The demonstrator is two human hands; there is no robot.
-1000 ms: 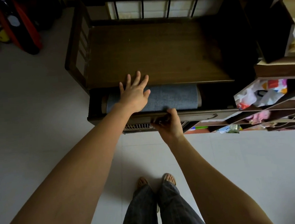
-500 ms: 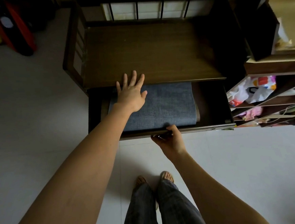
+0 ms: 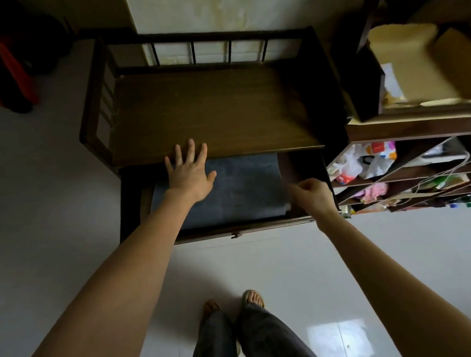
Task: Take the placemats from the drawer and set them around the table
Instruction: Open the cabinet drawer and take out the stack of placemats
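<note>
The dark wooden drawer (image 3: 233, 232) under the bench seat stands pulled out toward me. Inside lies a flat stack of grey-blue placemats (image 3: 246, 188). My left hand (image 3: 190, 173) hovers with spread straight fingers over the stack's far left part, its fingertips reaching over the seat's front edge. My right hand (image 3: 313, 194) is over the drawer's right end, beside the stack's right edge, its fingers curled with nothing visibly in them. Whether it touches the mats I cannot tell.
The wooden bench (image 3: 212, 112) with a railed back stands against the wall. A shelf unit (image 3: 414, 175) cluttered with bags and cords adjoins it on the right, cardboard boxes (image 3: 417, 71) on top. Red and black items (image 3: 3, 69) stand far left. My feet are on a white tiled floor (image 3: 306, 271).
The drawer has slid further out, baring more of the placemats. My right hand left the drawer's front handle and moved up and right to the stack's right edge. My left hand stayed spread.
</note>
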